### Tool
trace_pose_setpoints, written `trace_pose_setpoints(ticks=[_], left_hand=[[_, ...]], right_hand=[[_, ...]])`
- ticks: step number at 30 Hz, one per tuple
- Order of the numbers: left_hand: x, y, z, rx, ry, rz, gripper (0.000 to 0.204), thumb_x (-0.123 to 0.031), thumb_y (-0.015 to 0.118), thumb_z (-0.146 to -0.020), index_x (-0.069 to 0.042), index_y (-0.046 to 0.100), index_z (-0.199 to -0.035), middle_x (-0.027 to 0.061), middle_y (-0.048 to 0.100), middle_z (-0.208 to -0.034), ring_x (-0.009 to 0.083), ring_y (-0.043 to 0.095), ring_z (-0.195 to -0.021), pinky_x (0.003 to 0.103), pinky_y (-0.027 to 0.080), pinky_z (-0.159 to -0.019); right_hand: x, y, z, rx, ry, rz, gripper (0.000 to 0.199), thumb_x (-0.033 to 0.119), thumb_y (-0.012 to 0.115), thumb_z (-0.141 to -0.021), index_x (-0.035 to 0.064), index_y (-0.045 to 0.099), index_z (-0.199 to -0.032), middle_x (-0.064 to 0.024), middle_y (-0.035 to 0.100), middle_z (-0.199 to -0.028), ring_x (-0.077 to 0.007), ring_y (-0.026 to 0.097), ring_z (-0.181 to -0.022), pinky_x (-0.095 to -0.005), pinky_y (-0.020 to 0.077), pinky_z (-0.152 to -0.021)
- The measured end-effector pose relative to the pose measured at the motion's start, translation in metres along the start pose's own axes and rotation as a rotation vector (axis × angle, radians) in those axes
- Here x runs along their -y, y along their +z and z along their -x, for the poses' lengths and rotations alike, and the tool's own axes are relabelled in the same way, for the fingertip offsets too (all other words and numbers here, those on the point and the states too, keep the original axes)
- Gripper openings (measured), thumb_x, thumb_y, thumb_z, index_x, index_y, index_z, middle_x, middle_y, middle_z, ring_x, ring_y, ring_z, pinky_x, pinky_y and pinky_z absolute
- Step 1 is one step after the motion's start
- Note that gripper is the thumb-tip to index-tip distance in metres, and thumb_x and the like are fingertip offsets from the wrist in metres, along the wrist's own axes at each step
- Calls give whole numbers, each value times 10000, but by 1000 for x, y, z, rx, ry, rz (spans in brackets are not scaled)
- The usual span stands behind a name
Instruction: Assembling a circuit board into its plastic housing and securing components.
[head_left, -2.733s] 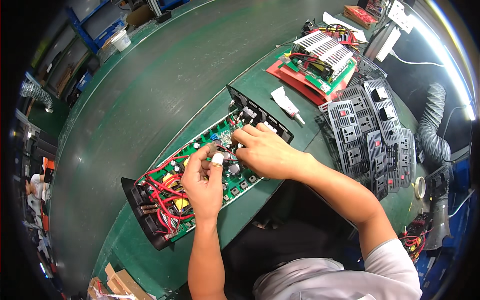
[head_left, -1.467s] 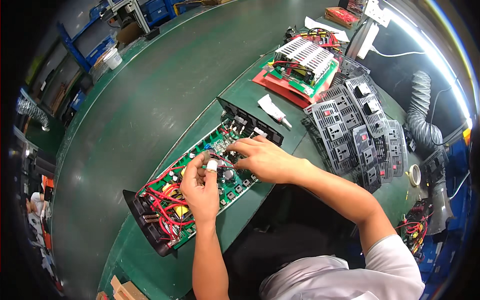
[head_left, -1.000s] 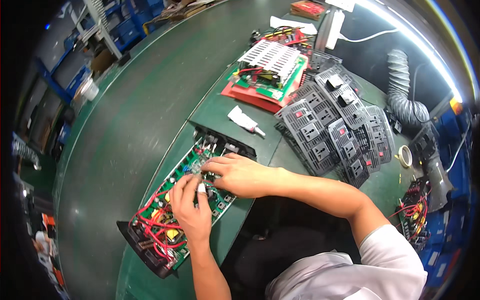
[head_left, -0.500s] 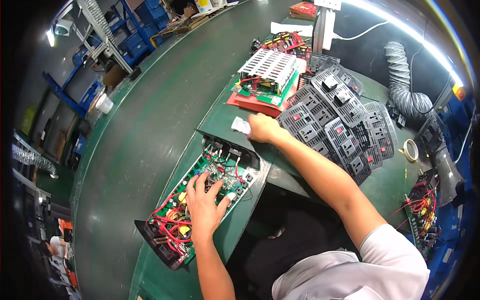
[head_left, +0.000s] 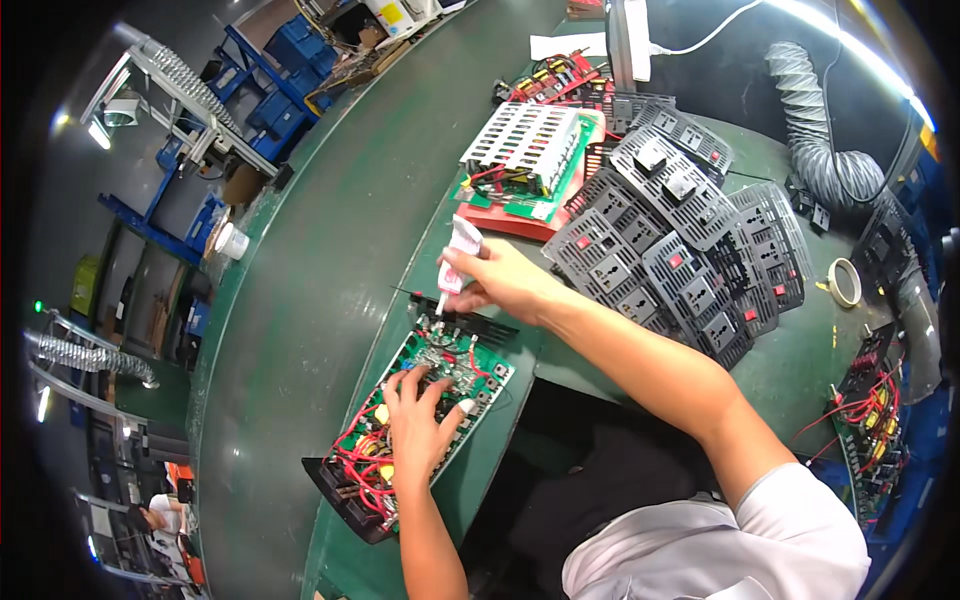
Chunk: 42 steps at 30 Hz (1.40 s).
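Head view. My right hand point(head_left: 505, 283) holds the tube point(head_left: 456, 262), a small white squeeze tube with a pink band, tilted nozzle-down over the far end of the board point(head_left: 425, 400). I judge the tube light and soft: it dents under pressure, so I grip it at mid-body, not at the crimped tail. My right fingers point(head_left: 462, 268) are closed narrow around it, thumb opposite.

The board sits in its black tray point(head_left: 345, 505) at the near edge of the green bench point(head_left: 300, 300). I judge it stiff but fragile; its components and red wires point(head_left: 360, 462) should not be loaded. My left hand point(head_left: 420, 425) lies flat on it, fingers spread wide, holding nothing, pressing it steady.
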<state>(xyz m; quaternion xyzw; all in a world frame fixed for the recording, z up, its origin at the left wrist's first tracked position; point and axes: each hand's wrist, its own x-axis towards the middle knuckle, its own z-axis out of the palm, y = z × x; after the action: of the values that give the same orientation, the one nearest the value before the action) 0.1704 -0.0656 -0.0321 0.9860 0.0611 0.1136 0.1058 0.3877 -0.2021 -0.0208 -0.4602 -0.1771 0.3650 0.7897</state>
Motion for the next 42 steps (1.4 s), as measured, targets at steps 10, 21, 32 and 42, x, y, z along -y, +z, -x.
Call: trace_pose_setpoints(ticks=[10,21,32,42], left_hand=[[18,1,8,-99,37,117,460,-267,793,-743,-39,701,-1131,117,645,-1255,375,490,-1225,480,415,-1052],[7,8,10,-132,-79,65,372,-238,744,-776,-90,720,-1116,67,610,-1317,365,463,-1290,482,452,-1022],[5,6,7,-157,-88,74,370,-192,772,-749,-61,718,-1091,100,622,-1293,360,486,-1272,473,449,-1027],[14,11,12,-163,-38,119,434,-133,821,-712,-67,711,-1126,109,608,-1322,369,495,-1277,475,470,-1008]], right_hand=[[0,19,7,32,123,-42,572,515,431,-1058,-18,581,-1200,-112,691,-893,-187,710,-644,-213,500,-458],[-3,19,9,-24,81,24,428,386,519,-1057,-8,585,-1211,-120,706,-922,-155,653,-576,-230,499,-488],[-7,20,10,-14,7,57,438,384,514,-1059,-31,621,-1148,-126,720,-909,-151,692,-625,-221,534,-534],[-21,55,37,20,-18,747,285,226,555,-1038,-31,667,-986,-71,662,-704,-110,633,-550,-283,501,-488]])
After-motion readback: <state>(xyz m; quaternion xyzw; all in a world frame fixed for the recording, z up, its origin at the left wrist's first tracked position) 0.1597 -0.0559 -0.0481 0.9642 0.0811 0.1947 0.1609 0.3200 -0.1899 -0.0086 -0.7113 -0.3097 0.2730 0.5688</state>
